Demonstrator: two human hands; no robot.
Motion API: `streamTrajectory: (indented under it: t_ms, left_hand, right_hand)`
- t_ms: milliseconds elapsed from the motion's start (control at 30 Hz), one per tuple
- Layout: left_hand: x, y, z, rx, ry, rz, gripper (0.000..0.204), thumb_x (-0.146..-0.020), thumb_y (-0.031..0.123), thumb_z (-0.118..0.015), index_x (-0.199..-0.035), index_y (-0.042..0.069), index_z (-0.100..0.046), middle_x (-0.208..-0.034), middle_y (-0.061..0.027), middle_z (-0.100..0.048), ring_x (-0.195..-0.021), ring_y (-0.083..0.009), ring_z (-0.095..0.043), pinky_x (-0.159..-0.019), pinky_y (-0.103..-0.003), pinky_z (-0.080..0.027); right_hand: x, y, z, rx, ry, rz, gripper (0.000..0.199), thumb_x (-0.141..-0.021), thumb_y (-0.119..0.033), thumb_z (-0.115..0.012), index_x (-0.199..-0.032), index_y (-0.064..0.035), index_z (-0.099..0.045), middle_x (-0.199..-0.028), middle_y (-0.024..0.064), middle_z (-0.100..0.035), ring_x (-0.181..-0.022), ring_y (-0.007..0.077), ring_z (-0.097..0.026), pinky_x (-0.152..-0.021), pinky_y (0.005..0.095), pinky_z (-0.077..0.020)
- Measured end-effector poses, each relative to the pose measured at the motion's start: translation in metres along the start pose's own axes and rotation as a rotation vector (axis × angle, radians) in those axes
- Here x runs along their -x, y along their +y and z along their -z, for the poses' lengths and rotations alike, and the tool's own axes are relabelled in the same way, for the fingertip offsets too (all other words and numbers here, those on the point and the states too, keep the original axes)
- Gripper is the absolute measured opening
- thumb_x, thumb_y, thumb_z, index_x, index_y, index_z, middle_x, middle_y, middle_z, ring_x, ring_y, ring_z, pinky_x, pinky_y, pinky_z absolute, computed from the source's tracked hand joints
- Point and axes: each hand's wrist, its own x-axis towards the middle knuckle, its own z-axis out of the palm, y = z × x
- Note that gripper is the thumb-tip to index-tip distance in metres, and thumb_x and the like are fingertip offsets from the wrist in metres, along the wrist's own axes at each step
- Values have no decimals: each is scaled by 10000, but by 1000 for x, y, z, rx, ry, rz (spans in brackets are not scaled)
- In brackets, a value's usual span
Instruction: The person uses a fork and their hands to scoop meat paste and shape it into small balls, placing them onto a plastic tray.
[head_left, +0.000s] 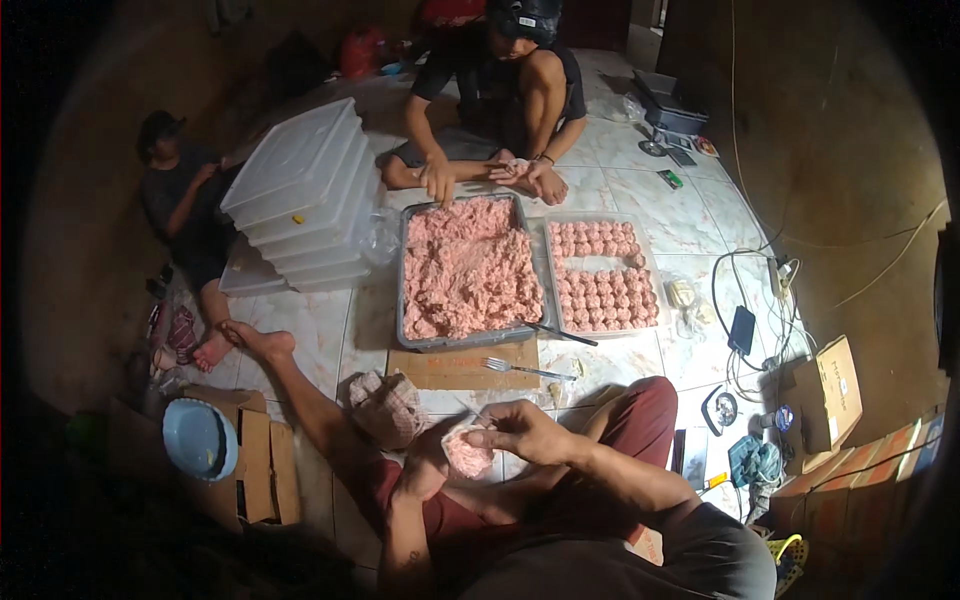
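Cupped above my lap, my left hand (424,468) holds a round lump of pink minced mixture (470,460), with a thin pale edge like a wrapper around it. Over the same lump, my right hand (530,432) is closed, thumb pressed toward the mixture. A thin pale sliver sticks out past its fingers; its kind is unclear. Ahead stands a grey tub (402,300) heaped with minced mixture (470,265). To its right, a clear plastic tray (596,263) holds rows of shaped pink pieces (607,302). A fork (528,371) lies on flattened cardboard (425,369) before the tub.
Stacked clear plastic boxes (300,190) rise at the left. Opposite, a person (500,80) works with a hand at the tub; another sits far left. Nearby lie a checked cloth (386,408), a blue basin (200,440) on cardboard, and cables with a black adapter (741,330).
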Motion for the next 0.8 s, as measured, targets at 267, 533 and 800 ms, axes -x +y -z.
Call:
streamTrajectory:
  t_ms: [267, 533, 800]
  left_hand:
    - [-24, -5, -7, -1131, 492, -531, 238, -811, 169, -741, -975, 19, -655, -888, -100, -687, -836, -260, -664, -715, -368, -520]
    - [-37, -5, -18, -780, 725, -642, 477, -636, 243, -931, -912, -16, -640, -779, -50, -663, -708, -165, -615, -661, -320, -514]
    - [-37, -14, -23, -837, 534, -813, 490, -747, 319, -855, -1008, -1, -591, -849, -63, -639, -792, -199, -630, -715, -332, -519]
  right_hand:
    - [-12, 6, 8, 456, 416, 264, 291, -994, -211, -529, -1105, 42, -621, -948, 192, -657, -977, 301, -627, -773, 402, -493]
    - [22, 77, -38, -603, 244, -124, 205, -1018, -258, -524, -1005, -65, -593, -739, -50, -483, -589, 61, -410, -539, 219, -358]
    - [-20, 29, -24, -847, 70, 182, 174, -1017, -204, -501, -878, -100, -500, -790, 2, -525, -685, 112, -475, -659, 270, -380]
